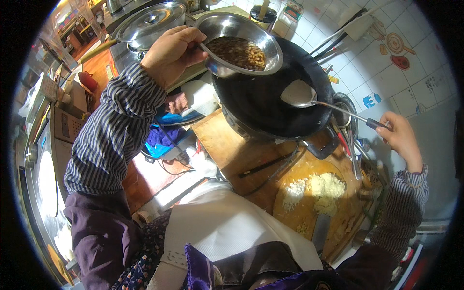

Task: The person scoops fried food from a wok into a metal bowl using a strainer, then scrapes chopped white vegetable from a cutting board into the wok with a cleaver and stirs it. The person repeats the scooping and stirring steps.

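My left hand (pixel 175 52) grips the rim of a steel bowl (pixel 274 57), thumb and fingers closed on its near left edge. In the bowl lie tan bean-like or nut-like pieces (pixel 251 54) in dark liquid; their exact kind is unclear. The bowl is held over the left part of a large black wok (pixel 251 104), slightly tilted. My right hand (pixel 400 137) is closed around the dark handle end of a metal spatula (pixel 298 94). Its broad blade is above or against the wok's inner right side; contact cannot be told.
A wooden board (pixel 217 145) is below the wok, with chopped pale pieces (pixel 325 188) and a cleaver (pixel 321 232) on it. A lidded pot (pixel 152 24) stands at the far left. Utensils (pixel 350 140) lie right of the wok, beside a tiled wall (pixel 377 72).
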The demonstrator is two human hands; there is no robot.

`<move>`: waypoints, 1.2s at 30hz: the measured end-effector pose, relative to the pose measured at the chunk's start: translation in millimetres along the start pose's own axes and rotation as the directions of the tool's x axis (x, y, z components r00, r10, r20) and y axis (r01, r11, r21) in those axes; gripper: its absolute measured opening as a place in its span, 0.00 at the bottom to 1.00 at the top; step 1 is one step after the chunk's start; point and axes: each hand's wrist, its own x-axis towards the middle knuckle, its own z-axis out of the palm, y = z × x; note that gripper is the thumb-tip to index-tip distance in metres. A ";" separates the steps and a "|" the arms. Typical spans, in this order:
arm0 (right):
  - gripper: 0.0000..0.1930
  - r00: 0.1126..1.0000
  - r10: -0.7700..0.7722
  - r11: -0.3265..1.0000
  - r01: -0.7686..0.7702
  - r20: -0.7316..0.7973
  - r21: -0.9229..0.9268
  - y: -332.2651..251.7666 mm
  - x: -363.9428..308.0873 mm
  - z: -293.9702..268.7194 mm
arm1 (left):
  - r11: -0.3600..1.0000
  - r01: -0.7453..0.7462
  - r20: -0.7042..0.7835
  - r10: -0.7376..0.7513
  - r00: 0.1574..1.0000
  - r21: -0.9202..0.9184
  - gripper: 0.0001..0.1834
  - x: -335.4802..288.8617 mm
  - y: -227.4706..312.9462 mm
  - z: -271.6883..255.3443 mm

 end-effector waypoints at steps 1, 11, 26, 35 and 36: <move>0.08 1.000 -0.002 0.999 0.003 0.030 -0.034 -3.9 3.7 -1.7 | 1.000 0.005 0.008 -0.005 1.000 -0.022 0.05 0.3 0.1 0.3; 0.08 0.983 0.021 0.967 -0.067 0.183 0.247 -17.4 41.8 39.9 | 1.000 0.001 -0.040 0.000 0.999 0.015 0.04 -2.7 1.9 5.2; 0.06 0.986 -0.113 0.878 0.042 0.121 0.477 -19.4 56.9 88.1 | 0.998 -0.042 -0.069 0.045 0.997 0.047 0.06 -1.4 3.7 -9.3; 0.06 0.997 -0.053 0.874 0.022 0.050 0.486 -15.3 40.8 44.5 | 0.999 -0.028 -0.077 0.031 0.997 0.042 0.05 -1.9 6.2 -15.4; 0.06 0.998 -0.036 0.875 0.009 0.047 0.484 -15.1 38.9 39.0 | 0.999 -0.020 -0.082 0.024 0.996 0.051 0.05 -2.5 6.1 -14.7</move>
